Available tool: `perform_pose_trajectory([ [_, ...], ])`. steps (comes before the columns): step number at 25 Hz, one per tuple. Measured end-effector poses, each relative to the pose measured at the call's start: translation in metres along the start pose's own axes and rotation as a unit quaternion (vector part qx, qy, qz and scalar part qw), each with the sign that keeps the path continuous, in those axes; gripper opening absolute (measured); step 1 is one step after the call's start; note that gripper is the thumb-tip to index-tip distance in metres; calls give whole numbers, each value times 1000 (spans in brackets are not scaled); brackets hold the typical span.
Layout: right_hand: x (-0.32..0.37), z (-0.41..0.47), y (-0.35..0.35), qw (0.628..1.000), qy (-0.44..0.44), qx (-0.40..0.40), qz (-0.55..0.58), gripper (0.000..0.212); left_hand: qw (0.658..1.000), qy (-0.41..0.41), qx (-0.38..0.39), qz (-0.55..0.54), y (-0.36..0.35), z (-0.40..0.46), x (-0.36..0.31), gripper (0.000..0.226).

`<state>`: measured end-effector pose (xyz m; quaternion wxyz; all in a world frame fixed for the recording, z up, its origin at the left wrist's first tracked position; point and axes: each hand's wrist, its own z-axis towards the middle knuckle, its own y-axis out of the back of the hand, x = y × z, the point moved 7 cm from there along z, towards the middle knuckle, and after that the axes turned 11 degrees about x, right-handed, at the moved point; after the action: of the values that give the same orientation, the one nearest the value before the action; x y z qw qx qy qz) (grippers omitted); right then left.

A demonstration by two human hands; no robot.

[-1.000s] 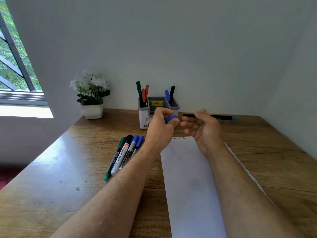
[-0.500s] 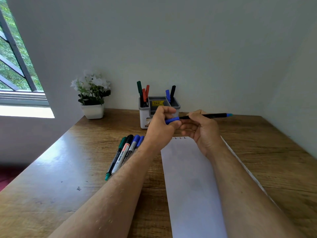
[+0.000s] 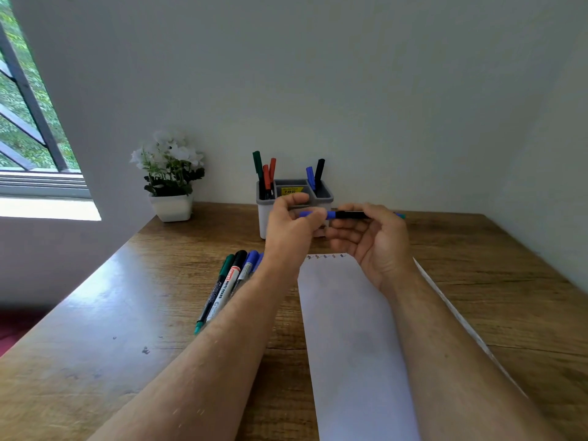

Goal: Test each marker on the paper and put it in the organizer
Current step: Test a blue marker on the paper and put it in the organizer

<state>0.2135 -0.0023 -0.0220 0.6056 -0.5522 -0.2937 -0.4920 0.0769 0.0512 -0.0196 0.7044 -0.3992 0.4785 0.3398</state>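
Observation:
A black marker (image 3: 351,214) with a blue cap (image 3: 318,214) is held level above the table, in front of the organizer (image 3: 324,196). My left hand (image 3: 291,232) pinches the cap end and my right hand (image 3: 370,240) grips the black barrel. The cap sits against the barrel. The white and grey organizer stands at the back with several markers upright in its side slots. White paper (image 3: 353,338) lies under my hands, with small coloured test marks (image 3: 326,256) along its far edge. Several more markers (image 3: 229,283) lie in a row left of the paper.
A white pot with white flowers (image 3: 170,178) stands at the back left of the wooden table (image 3: 95,329). A window (image 3: 28,132) is at the far left. Walls close in behind and to the right.
My hands have come together. The blue cap, held apart in my left hand a second ago, now meets the marker's tip end in my right hand.

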Motion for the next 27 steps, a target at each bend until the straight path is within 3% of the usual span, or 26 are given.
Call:
perform_pose_trajectory([
  [8, 6, 1, 10, 997, 36, -47, -54, 6, 983, 13, -69, -170, 23, -1, 3, 16],
  [12, 2, 0, 6, 991, 23, -21, -129, 11, 981, 11, -79, -176, 32, -1, -1, 17],
  [27, -9, 2, 4, 992, -28, -41, -120, 23, 985, -17, -89, -150, 29, 3, -2, 20],
])
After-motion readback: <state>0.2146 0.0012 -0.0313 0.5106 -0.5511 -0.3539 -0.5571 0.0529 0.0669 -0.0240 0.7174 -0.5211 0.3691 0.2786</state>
